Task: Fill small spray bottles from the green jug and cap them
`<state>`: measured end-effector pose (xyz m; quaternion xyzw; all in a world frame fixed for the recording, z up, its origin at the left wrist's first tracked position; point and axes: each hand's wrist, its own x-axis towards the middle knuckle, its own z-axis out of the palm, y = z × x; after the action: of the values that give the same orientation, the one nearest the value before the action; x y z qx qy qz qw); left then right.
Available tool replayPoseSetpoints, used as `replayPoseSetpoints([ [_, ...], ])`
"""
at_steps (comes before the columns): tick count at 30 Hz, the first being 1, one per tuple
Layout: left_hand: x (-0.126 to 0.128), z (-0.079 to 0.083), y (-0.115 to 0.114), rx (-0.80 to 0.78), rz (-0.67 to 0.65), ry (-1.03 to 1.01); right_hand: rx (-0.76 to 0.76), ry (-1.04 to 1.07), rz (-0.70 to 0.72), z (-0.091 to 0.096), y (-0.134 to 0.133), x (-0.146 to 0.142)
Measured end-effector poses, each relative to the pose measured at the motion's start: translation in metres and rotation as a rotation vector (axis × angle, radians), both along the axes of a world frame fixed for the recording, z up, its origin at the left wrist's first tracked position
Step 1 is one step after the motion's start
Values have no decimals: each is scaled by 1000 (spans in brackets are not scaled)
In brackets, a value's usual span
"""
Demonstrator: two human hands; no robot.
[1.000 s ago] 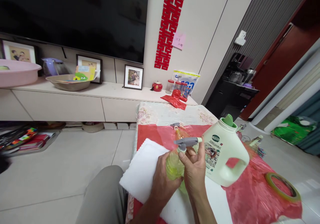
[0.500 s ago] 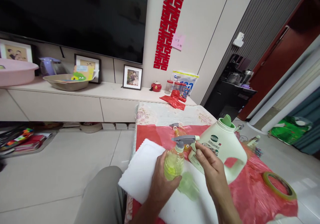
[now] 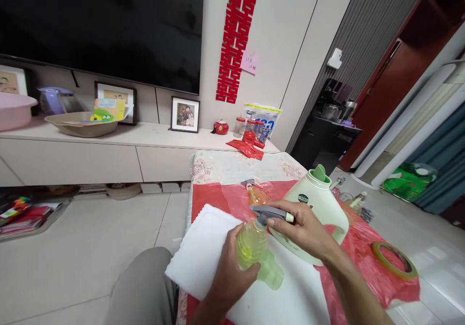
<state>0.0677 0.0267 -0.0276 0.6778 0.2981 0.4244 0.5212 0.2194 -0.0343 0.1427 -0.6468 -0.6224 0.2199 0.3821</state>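
My left hand (image 3: 236, 267) is wrapped round the clear body of a spray bottle (image 3: 252, 242) with yellow-green liquid low inside. My right hand (image 3: 300, 225) grips the grey spray head (image 3: 271, 212) on top of it, thumb at the near side and fingers over the far side. The bottle leans slightly above a white cloth (image 3: 203, 252). A translucent green shape (image 3: 272, 271), perhaps a cup, lies on the cloth just right of the bottle. Behind my right hand stands a large pale-green jug (image 3: 327, 206) with a green spout in its open neck.
An orange spray bottle (image 3: 257, 196) lies on the red plastic sheet (image 3: 210, 196) behind. A roll of tape (image 3: 394, 261) lies on the right. The table abuts a low cabinet (image 3: 152, 133) bearing a picture frame (image 3: 185, 114), jars and a red pot (image 3: 220, 127).
My right hand has moved from the trigger's side up over the spray head and closed round it. The left hand still holds the bottle. The view has shifted slightly to the right.
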Motion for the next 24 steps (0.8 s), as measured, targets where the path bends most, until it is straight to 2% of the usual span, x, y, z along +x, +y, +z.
replayPoseSetpoints([
  [7, -2, -3, 0, -14, -4, 6, 62, 34, -96, -2, 7, 2],
  [11, -3, -4, -1, -29, -27, 7, 92, 24, -184, 5, 4, 5],
  [17, -4, -16, 1, 67, -46, 57, 177, 40, -255, 33, -18, 12],
  [21, -6, -25, 5, 135, -121, 89, 174, 72, -325, 59, -49, 26],
  [24, -6, -28, 8, 128, -121, 126, 153, 89, -429, 77, -78, 47],
])
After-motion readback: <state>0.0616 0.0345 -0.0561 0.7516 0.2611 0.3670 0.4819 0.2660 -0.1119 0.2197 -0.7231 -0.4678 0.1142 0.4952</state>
